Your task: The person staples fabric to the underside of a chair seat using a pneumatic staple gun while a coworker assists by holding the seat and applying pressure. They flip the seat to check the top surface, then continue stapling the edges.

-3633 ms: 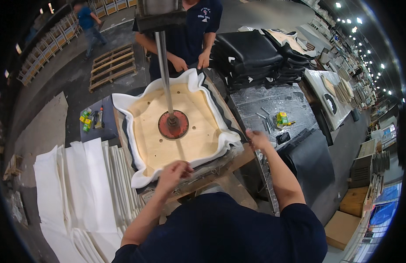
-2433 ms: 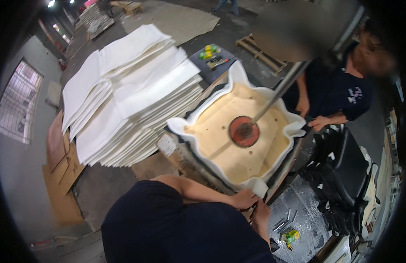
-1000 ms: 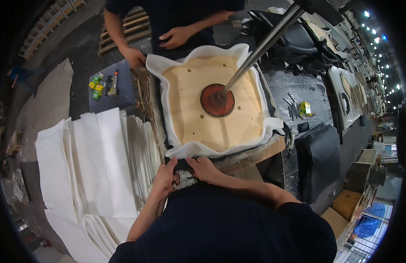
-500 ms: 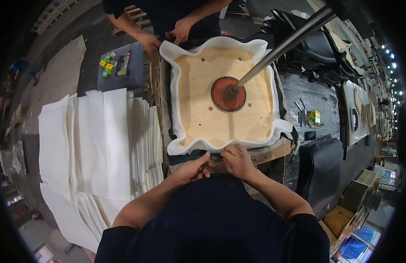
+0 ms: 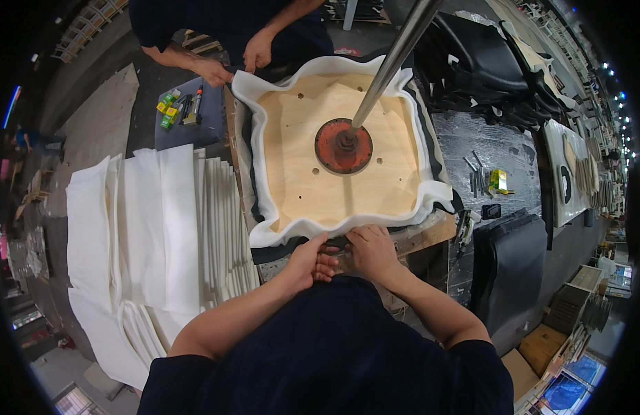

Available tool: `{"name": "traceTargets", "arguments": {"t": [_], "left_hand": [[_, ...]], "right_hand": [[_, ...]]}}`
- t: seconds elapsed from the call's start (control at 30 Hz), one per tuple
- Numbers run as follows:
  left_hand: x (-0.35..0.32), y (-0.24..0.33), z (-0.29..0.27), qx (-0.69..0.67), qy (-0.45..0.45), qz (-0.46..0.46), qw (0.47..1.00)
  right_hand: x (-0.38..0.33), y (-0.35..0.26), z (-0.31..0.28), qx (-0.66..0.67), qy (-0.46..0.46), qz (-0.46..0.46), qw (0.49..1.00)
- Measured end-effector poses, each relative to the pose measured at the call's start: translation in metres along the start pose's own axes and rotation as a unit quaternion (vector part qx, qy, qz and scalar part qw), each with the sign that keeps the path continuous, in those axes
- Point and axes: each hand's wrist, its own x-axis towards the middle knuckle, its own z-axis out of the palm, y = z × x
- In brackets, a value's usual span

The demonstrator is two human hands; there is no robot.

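Note:
A wooden seat panel (image 5: 292,187) lies flat, its rim wrapped by wavy white padding (image 5: 260,166). Beneath the padding a black cover (image 5: 268,254) sticks out along the edges. A red round press plate (image 5: 343,160) on a metal rod bears down on the panel's middle. At the near edge, my left hand (image 5: 309,263) is closed, its thumb and curled fingers pinching the black cover. Beside it my right hand (image 5: 372,253) also pinches the cover's edge, knuckles up, just under the padding. My fingertips are partly hidden by the folds.
Across the panel, another person's hands (image 5: 256,52) work at the far left corner. White padding sheets (image 5: 154,221) are stacked at left. Black covers (image 5: 472,55) pile at far right, above a plastic-wrapped table (image 5: 500,149) with small yellow-green boxes (image 5: 498,181). Black panels (image 5: 510,259) stand nearer.
My left hand has moved up to the cover's near edge, and its thumb now meets it. My right hand stays at the edge. The panel and rod appear further left in view.

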Motion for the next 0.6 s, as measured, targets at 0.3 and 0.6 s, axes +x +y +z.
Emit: {"name": "traceTargets", "arguments": {"t": [0.3,0.6], "left_hand": [[0.025,0.000,0.030,0.019,0.057,0.054,0.997],[0.022,-0.031,0.013,0.007,0.029,0.236,0.971]], "right_hand": [[0.005,0.023,0.011,0.012,0.027,-0.023,0.999],[0.007,0.024,0.005,0.082,-0.016,0.007,0.996]]}}
